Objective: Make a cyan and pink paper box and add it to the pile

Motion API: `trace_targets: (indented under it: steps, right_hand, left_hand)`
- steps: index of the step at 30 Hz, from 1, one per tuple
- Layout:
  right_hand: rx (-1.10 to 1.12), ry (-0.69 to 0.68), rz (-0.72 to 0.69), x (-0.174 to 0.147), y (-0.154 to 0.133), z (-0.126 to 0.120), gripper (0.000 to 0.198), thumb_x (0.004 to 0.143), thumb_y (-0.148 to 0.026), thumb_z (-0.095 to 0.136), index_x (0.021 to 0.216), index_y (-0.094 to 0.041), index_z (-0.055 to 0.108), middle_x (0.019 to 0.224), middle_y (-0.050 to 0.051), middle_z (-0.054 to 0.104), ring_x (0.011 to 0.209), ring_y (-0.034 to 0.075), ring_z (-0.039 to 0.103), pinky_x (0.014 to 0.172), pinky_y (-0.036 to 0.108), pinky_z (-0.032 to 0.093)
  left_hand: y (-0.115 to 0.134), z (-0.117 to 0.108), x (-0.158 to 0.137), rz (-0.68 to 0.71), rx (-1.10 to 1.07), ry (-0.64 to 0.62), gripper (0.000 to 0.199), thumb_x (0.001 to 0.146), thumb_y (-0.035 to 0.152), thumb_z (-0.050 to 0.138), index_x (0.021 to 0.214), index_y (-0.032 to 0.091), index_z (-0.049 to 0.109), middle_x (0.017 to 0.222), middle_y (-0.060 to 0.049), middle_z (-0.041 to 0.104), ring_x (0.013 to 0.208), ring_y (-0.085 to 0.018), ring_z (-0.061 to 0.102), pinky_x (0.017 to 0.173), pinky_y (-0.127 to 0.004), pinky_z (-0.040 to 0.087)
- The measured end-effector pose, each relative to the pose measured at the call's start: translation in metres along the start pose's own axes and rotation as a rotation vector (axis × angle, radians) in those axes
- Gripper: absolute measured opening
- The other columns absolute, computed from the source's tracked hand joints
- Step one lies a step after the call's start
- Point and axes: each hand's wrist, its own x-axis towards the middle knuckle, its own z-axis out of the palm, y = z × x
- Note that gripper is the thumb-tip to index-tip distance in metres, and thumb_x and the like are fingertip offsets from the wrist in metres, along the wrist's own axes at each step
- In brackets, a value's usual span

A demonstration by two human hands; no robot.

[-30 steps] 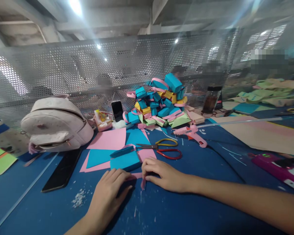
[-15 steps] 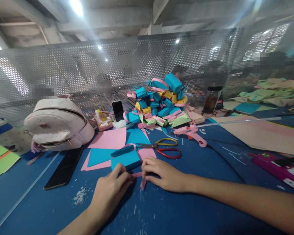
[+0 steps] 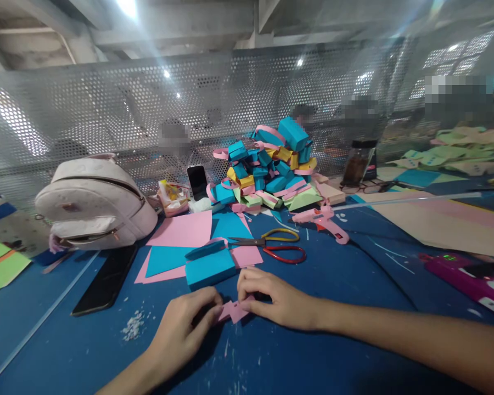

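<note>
A small strip of pink paper (image 3: 237, 312) is stretched between my two hands, low over the blue table. My left hand (image 3: 189, 321) pinches its left end between thumb and fingers. At the other end, the fingers of my right hand (image 3: 271, 296) are closed on the strip. Just beyond my hands sits a blue paper box (image 3: 211, 267) with a pink band across its top. Behind that box lie scissors (image 3: 274, 244) with one yellow and one red handle, blades pointing left.
Beyond the scissors rises a pile of blue, yellow and pink paper boxes (image 3: 267, 175). A pink glue gun (image 3: 323, 219) trails its cord rightward, near a purple power strip (image 3: 465, 277). Leftward are pink sheets (image 3: 181, 229), a black phone (image 3: 105, 282) and a white backpack (image 3: 99, 203).
The pink strip has turned so more of its flat face shows between my fingers. My left hand has shifted slightly down, away from the blue box.
</note>
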Motion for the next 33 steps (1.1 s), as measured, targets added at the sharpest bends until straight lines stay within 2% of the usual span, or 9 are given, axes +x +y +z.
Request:
trace_targets:
  steps: [19, 25, 33]
  right_hand:
    - [-0.143, 0.059, -0.008, -0.0005, 0.0025, 0.0085, 0.011, 0.089, -0.019, 0.058, 0.079, -0.019, 0.053, 0.08, -0.002, 0.052, 0.08, 0.014, 0.049, 0.07, 0.025, 0.038]
    - [-0.161, 0.075, -0.015, -0.0001, 0.0015, 0.0092, 0.015, 0.086, -0.015, 0.059, 0.075, -0.019, 0.05, 0.077, -0.003, 0.049, 0.077, 0.013, 0.047, 0.068, 0.023, 0.036]
    - [-0.173, 0.079, -0.009, 0.0005, 0.0016, 0.01, 0.014, 0.085, -0.015, 0.06, 0.075, -0.019, 0.051, 0.076, -0.003, 0.049, 0.075, 0.012, 0.046, 0.067, 0.022, 0.036]
  left_hand:
    - [0.0058, 0.0027, 0.0003, -0.025, 0.001, -0.028, 0.02, 0.095, 0.025, 0.043, 0.077, 0.021, 0.05, 0.071, 0.004, 0.052, 0.062, -0.013, 0.044, 0.059, -0.024, 0.03]
    - [0.0064, 0.0023, 0.0003, -0.061, -0.007, -0.037, 0.02, 0.094, 0.024, 0.043, 0.075, 0.02, 0.05, 0.072, 0.004, 0.052, 0.063, -0.013, 0.044, 0.06, -0.023, 0.031]
    - [0.0083, 0.0018, 0.0017, -0.042, -0.019, -0.038, 0.02, 0.095, 0.024, 0.043, 0.076, 0.02, 0.049, 0.073, 0.004, 0.053, 0.064, -0.013, 0.045, 0.061, -0.023, 0.032]
